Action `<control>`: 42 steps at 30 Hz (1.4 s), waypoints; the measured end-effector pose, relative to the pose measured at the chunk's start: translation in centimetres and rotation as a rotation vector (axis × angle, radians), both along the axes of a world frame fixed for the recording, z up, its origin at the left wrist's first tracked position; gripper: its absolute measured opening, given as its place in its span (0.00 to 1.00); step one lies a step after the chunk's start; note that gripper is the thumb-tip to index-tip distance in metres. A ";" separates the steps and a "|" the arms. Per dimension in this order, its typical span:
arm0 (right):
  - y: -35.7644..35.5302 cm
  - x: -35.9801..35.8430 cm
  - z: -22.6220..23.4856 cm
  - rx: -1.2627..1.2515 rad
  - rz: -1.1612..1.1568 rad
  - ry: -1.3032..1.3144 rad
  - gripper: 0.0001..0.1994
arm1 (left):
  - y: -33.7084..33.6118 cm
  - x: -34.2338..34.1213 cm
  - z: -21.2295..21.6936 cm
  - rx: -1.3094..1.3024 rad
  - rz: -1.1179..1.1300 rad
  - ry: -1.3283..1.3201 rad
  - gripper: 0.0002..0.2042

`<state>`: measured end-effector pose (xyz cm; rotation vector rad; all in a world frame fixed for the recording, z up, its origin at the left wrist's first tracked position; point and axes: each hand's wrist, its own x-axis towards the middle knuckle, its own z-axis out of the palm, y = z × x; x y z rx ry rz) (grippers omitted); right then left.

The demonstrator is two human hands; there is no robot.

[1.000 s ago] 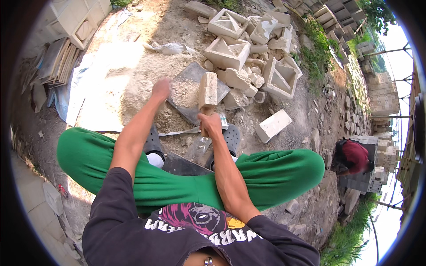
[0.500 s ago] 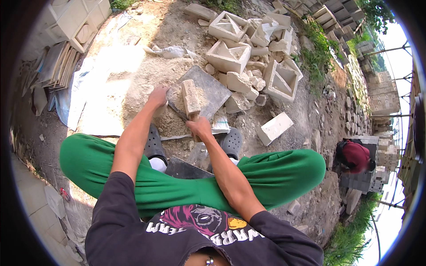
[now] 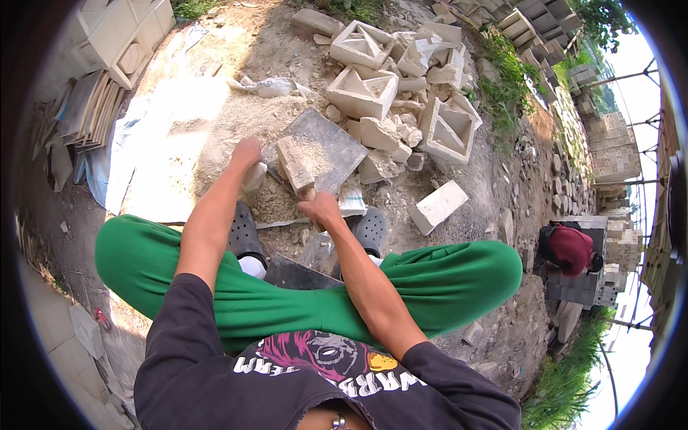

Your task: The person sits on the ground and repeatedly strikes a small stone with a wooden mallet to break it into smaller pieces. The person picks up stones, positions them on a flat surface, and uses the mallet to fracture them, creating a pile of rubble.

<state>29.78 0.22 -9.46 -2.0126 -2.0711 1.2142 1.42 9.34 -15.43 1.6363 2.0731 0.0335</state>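
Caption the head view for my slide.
Right-hand fingers grip a mallet, with a dusty dark slab and broken pale blocks ahead.

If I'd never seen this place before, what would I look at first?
Probably the bright green trousers, spread wide across the lower middle of the picture. Next, your eye might jump to the chunky mallet gripped in the right hand, near the centre. Then there's the big heap of broken pale blocks, above and right of the mallet.

We see a pale beige mallet (image 3: 294, 163) and a dark grey board (image 3: 347, 152). We also note plain green trousers (image 3: 459, 283) and grey clogs (image 3: 245, 233).
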 end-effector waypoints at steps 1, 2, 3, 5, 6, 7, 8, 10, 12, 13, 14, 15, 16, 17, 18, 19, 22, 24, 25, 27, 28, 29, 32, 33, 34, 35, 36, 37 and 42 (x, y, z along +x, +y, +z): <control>-0.1 0.0 0.0 -0.049 -0.040 0.036 0.19 | -0.4 -0.2 0.4 -0.003 0.013 -0.024 0.07; -0.3 0.2 0.0 -0.098 -0.081 0.071 0.20 | -0.9 -0.3 0.8 0.029 0.013 -0.049 0.06; -0.3 0.5 0.1 -0.146 -0.124 0.106 0.21 | -1.4 -0.2 1.2 0.060 0.011 -0.076 0.06; -0.2 0.5 1.4 -0.137 -0.190 0.139 0.20 | -2.2 -0.7 1.0 0.108 0.079 -0.141 0.05; -0.2 0.7 2.1 -0.132 -0.226 0.154 0.19 | -2.4 -1.0 0.9 0.125 0.135 -0.180 0.04; -0.3 0.8 2.8 -0.142 -0.302 0.234 0.18 | -2.6 -1.6 0.5 0.145 0.196 -0.220 0.04; -0.5 0.9 3.5 -0.153 -0.377 0.315 0.18 | -2.8 -1.9 0.1 0.178 0.219 -0.216 0.05; -0.2 1.6 4.6 -0.198 -0.459 0.367 0.18 | -2.8 -1.6 0.0 0.242 0.255 -0.210 0.06; 0.4 2.6 4.9 -0.204 -0.521 0.383 0.18 | -1.9 0.3 0.5 0.308 0.209 -0.261 0.07; 0.5 3.1 4.9 -0.207 -0.557 0.392 0.18 | -1.4 1.8 1.3 0.338 0.181 -0.286 0.07; 0.6 3.3 5.3 -0.206 -0.573 0.408 0.17 | -1.0 2.7 2.2 0.243 0.142 -0.413 0.08; 0.6 3.4 5.2 -0.204 -0.572 0.413 0.17 | -0.4 3.4 3.1 0.146 0.104 -0.538 0.10; 0.7 3.6 5.1 -0.198 -0.571 0.418 0.17 | 0.1 4.2 3.8 0.051 0.063 -0.665 0.11; 0.7 3.6 5.1 -0.192 -0.569 0.421 0.17 | 0.2 5.1 4.1 0.079 0.054 -0.653 0.11; 0.8 3.7 5.2 -0.181 -0.563 0.419 0.17 | 0.2 6.0 4.4 0.107 0.044 -0.642 0.11; 0.8 3.3 5.8 -0.174 -0.551 0.418 0.17 | 0.1 6.0 4.2 0.136 0.041 -0.628 0.12; 1.0 1.9 8.9 -0.090 -0.480 0.457 0.15 | 0.3 4.7 3.7 0.155 0.208 -0.620 0.13; 1.1 0.7 10.8 -0.002 -0.428 0.491 0.14 | 0.0 3.3 3.5 0.244 0.236 -0.491 0.12; 1.3 0.2 11.3 0.055 -0.407 0.506 0.14 | 0.0 3.0 3.8 0.287 0.242 -0.428 0.12; 1.8 -0.6 10.9 0.105 -0.330 0.493 0.14 | -0.7 2.5 4.1 0.261 0.308 -0.435 0.12; 2.1 -1.3 10.6 0.103 -0.271 0.473 0.13 | -1.2 2.1 3.9 0.280 0.346 -0.411 0.12; 2.2 -2.1 10.3 0.101 -0.211 0.453 0.13 | -1.9 1.6 4.1 0.300 0.386 -0.385 0.12; 1.6 -2.2 5.0 0.084 -0.175 0.280 0.19 | -3.8 3.0 4.3 0.243 0.446 -0.311 0.15; 1.7 -1.8 2.8 0.088 -0.158 0.180 0.20 | -4.0 3.8 4.9 0.225 0.456 -0.281 0.15; 2.1 -2.2 2.2 -0.017 -0.069 0.079 0.21 | -4.8 2.4 4.3 0.234 0.441 -0.242 0.17; 2.3 -1.8 1.4 -0.043 -0.119 0.120 0.21 | -5.1 2.4 4.5 0.238 0.437 -0.231 0.17; 2.5 -1.5 0.6 -0.067 -0.171 0.161 0.20 | -5.1 2.5 4.8 0.243 0.431 -0.221 0.17; 2.7 -1.2 0.1 -0.094 -0.217 0.201 0.19 | -5.4 2.5 5.0 0.246 0.431 -0.210 0.17; 2.8 -3.4 6.7 -0.012 -0.277 0.391 0.20 | -7.2 0.7 4.3 0.261 0.499 -0.193 0.17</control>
